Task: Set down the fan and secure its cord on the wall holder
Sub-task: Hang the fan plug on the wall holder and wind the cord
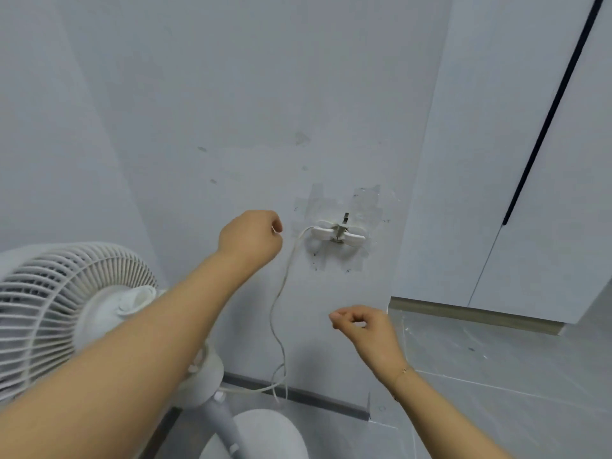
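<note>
Fan (59, 313) sits at lower left, standing on the floor on its round white base (265, 435), white grille head tilted toward the camera, pole (218, 422) running down from the neck to the base

Cord (281, 293) is thin and white; it leaves the fan neck area, loops low near the dark skirting strip (298, 397), climbs the grey wall (231, 94) and ends at the wall holder (337, 232)

Wall holder is a small white winged clip with a metal tab on top, stuck on a patch of scuffed tape residue; cord end lies in its left wing

Left hand (250, 238) is raised just left of the holder, fingers curled inward; grip looks clenched with a bit of white cord at the fingertips, so it appears to pinch the cord right where it bends toward the holder. Forearm crosses in front of the fan head

Right hand (361, 326) hangs lower, below and slightly right of the holder, well clear of the cord; thumb and forefinger tips close together, other fingers loosely curled, nothing visible in its grip. Thin bracelet (404, 371) on that wrist

White cabinet door (546, 193) with a dark vertical gap at right, pale tiled floor (496, 376) under it
</note>
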`<state>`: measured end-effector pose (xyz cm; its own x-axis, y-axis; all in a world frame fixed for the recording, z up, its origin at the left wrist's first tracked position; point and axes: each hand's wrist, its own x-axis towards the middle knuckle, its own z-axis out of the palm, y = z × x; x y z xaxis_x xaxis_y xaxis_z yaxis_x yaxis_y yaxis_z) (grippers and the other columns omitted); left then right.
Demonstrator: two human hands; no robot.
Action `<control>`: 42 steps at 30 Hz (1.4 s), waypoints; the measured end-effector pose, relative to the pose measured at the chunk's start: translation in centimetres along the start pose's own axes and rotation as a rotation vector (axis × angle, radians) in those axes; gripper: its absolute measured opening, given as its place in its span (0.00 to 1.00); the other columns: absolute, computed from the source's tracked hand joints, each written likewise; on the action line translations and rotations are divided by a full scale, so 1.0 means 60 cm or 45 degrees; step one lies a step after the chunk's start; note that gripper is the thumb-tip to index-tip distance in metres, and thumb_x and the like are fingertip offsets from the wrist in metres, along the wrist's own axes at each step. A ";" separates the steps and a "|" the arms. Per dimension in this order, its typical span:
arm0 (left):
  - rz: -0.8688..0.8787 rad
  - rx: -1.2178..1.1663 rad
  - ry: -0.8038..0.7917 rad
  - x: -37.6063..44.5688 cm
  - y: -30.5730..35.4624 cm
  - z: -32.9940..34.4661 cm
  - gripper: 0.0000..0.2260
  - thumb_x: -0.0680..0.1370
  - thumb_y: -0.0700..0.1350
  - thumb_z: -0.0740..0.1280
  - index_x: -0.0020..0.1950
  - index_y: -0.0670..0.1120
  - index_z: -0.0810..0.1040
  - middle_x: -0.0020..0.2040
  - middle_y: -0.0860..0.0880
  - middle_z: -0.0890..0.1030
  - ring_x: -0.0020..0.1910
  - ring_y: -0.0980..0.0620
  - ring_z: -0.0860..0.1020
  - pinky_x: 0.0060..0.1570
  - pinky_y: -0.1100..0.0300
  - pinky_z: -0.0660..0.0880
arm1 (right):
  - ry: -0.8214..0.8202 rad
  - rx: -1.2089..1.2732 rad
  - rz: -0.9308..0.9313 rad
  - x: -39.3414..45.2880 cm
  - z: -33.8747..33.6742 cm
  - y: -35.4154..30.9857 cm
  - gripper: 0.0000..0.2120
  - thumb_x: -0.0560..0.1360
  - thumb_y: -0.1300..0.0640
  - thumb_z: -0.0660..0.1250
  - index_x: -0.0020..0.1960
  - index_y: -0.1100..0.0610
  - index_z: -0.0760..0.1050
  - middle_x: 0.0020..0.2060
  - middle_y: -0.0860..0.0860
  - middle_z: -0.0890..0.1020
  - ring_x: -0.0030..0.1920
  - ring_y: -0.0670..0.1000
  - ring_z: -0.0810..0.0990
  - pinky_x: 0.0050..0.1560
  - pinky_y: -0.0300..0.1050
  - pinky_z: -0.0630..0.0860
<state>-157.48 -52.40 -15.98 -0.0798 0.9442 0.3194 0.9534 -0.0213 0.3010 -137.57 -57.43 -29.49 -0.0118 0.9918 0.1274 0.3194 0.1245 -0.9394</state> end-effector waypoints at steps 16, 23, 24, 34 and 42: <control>-0.219 -0.344 -0.042 0.048 -0.129 0.015 0.09 0.72 0.40 0.59 0.42 0.47 0.79 0.38 0.52 0.85 0.35 0.53 0.83 0.43 0.59 0.77 | 0.165 0.012 0.382 0.144 0.085 -0.109 0.06 0.72 0.61 0.66 0.41 0.54 0.68 0.41 0.52 0.72 0.44 0.55 0.72 0.46 0.51 0.74; -0.191 -0.384 -0.214 0.048 -0.117 0.033 0.10 0.72 0.40 0.58 0.44 0.50 0.78 0.41 0.51 0.85 0.41 0.51 0.83 0.48 0.55 0.79 | 0.180 0.163 0.547 0.153 0.086 -0.081 0.16 0.78 0.58 0.62 0.60 0.68 0.72 0.52 0.63 0.79 0.45 0.56 0.78 0.48 0.47 0.73; -0.198 -0.397 -0.235 0.047 -0.115 0.035 0.10 0.71 0.40 0.58 0.44 0.50 0.78 0.42 0.51 0.84 0.42 0.50 0.83 0.49 0.54 0.79 | 0.129 0.181 0.526 0.150 0.090 -0.081 0.12 0.79 0.60 0.58 0.56 0.67 0.73 0.43 0.61 0.80 0.38 0.54 0.78 0.43 0.44 0.72; -0.317 -0.547 -0.355 0.052 -0.073 0.057 0.11 0.72 0.37 0.56 0.44 0.48 0.77 0.44 0.45 0.85 0.44 0.47 0.84 0.53 0.52 0.80 | -0.167 -0.533 0.371 0.161 0.057 -0.091 0.19 0.81 0.56 0.53 0.50 0.70 0.76 0.31 0.58 0.77 0.29 0.57 0.76 0.39 0.52 0.80; -0.366 -0.512 -0.352 0.076 -0.064 0.072 0.13 0.73 0.37 0.57 0.51 0.45 0.78 0.44 0.45 0.85 0.43 0.46 0.84 0.53 0.51 0.80 | -0.299 -0.831 0.216 0.209 0.059 -0.145 0.11 0.79 0.61 0.54 0.41 0.61 0.70 0.31 0.56 0.71 0.27 0.50 0.66 0.27 0.40 0.63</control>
<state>-160.26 -46.62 -19.56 -0.1893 0.9802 -0.0574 0.7145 0.1776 0.6768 -143.86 -45.95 -20.86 -0.0918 0.9852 -0.1447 0.8359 -0.0027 -0.5489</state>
